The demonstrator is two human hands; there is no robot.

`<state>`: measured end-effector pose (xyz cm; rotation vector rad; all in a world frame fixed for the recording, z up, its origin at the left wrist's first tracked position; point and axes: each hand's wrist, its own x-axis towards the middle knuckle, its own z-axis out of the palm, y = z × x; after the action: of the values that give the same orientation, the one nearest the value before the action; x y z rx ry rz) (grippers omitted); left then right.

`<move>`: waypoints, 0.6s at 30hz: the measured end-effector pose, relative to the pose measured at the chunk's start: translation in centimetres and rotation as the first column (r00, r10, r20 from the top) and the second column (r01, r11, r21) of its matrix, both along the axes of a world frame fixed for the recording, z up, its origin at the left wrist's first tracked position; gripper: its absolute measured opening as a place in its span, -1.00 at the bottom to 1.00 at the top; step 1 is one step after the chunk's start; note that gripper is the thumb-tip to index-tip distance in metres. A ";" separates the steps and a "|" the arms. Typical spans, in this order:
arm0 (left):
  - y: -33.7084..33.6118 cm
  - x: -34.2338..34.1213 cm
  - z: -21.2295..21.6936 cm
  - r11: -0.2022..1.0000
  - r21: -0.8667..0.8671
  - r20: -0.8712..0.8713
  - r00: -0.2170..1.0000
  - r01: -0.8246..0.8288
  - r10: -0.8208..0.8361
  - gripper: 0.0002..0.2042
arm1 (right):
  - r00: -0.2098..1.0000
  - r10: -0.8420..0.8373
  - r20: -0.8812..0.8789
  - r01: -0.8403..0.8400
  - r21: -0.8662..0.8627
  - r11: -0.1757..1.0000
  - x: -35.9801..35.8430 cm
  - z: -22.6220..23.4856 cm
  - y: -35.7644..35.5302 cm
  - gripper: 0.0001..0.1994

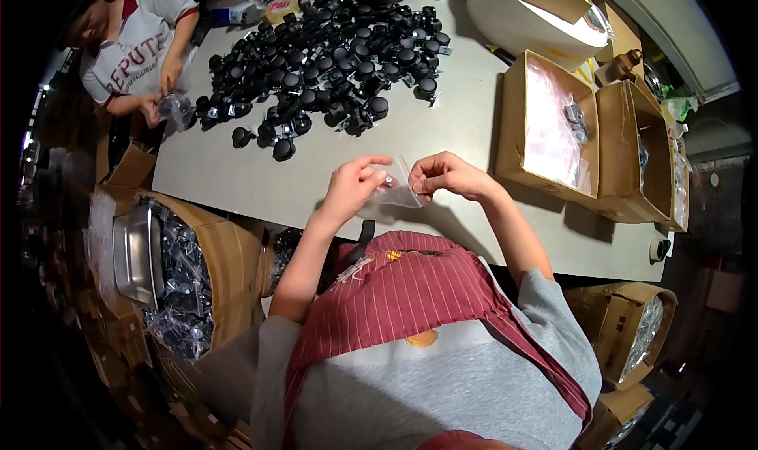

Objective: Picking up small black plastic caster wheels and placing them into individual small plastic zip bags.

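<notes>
Pinching a clear plastic bag [401,196] above the near edge of a pale table [466,106], a person wears a striped maroon apron [395,292]. The left hand [347,188] closes its fingers on the bag's 9 o'clock side, a small shiny piece [388,180] at the fingertips too tiny to identify; the right hand [452,175] grips the 3 o'clock edge between thumb and fingers. From the bag, black caster-like parts [332,63] heap at 11 o'clock, an open cardboard box [510,134] stands at 2, and a co-worker [146,35] sits at 10.
</notes>
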<state>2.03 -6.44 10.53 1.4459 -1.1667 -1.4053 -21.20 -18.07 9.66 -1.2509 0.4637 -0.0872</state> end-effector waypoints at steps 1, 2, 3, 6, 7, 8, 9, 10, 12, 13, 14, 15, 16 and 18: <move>0.1 -0.1 0.3 0.998 -0.064 0.389 0.920 -0.026 0.049 -0.67 | 1.000 0.013 -0.002 -0.013 -0.001 1.000 0.2 0.0 0.4 -0.88; 0.4 -0.5 -1.0 0.954 -0.288 0.686 0.677 -0.083 0.266 -0.71 | 0.999 -0.010 -0.038 0.010 0.002 1.000 0.4 0.1 0.8 -0.90; 0.5 -0.3 -1.3 0.952 -0.289 0.685 0.674 -0.096 0.276 -0.71 | 0.997 -0.032 -0.074 0.032 0.004 0.999 0.7 0.1 1.2 -0.92; 0.6 -0.6 -0.7 0.678 -0.734 0.658 0.288 0.042 0.695 -0.79 | 0.992 -0.115 -0.043 0.115 -0.017 0.993 1.4 -0.8 2.3 -0.81; 1.5 -1.6 0.3 0.795 -0.605 0.693 0.464 -0.041 0.552 -0.83 | 0.989 -0.141 -0.048 0.140 -0.030 0.990 1.7 -1.2 2.8 -0.78; 2.0 -2.2 1.1 0.890 -0.448 0.667 0.630 -0.087 0.397 -0.85 | 0.988 -0.150 -0.037 0.150 0.009 0.989 1.9 -1.3 3.3 -0.74; 2.0 -2.4 0.9 0.889 -0.449 0.665 0.629 -0.093 0.402 -0.85 | 0.988 -0.150 -0.018 0.151 0.016 0.988 2.0 -1.4 3.6 -0.76; 2.1 -2.4 0.5 0.957 -0.285 0.563 0.799 -0.051 0.211 -0.82 | 0.988 -0.156 -0.019 0.157 0.046 0.987 2.5 -0.6 4.2 -0.78; 2.2 -2.5 0.3 0.997 -0.076 0.339 0.941 0.029 -0.001 -0.74 | 0.988 -0.153 -0.020 0.154 0.075 0.985 3.0 0.3 4.7 -0.79; 2.3 -2.5 -0.1 0.997 -0.077 0.338 0.941 0.025 0.002 -0.74 | 0.986 -0.169 0.008 0.167 0.121 0.979 3.0 0.2 4.7 -0.80; 2.4 -2.5 -0.9 0.996 -0.069 0.046 0.997 -0.055 0.059 -0.75 | 0.982 -0.186 0.035 0.178 0.167 0.970 3.0 0.1 4.7 -0.82; 2.5 -2.6 -1.3 0.991 -0.038 -0.250 0.961 -0.130 0.116 -0.75 | 0.983 -0.183 0.034 0.175 0.165 0.971 3.0 0.3 4.7 -0.82; 2.5 -2.9 -1.2 0.986 -0.071 -0.275 0.953 -0.153 0.128 -0.76 | 0.973 -0.228 0.022 0.221 0.183 0.958 3.1 0.7 4.8 -0.80; 2.6 -3.2 -1.6 0.982 -0.076 -0.266 0.952 -0.174 0.149 -0.77 | 0.963 -0.271 0.008 0.264 0.198 0.944 3.0 0.8 5.1 -0.78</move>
<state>-1.16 -3.79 8.89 1.2174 -0.9172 -1.3558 -18.25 -12.97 10.45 -0.9870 0.5960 -0.2876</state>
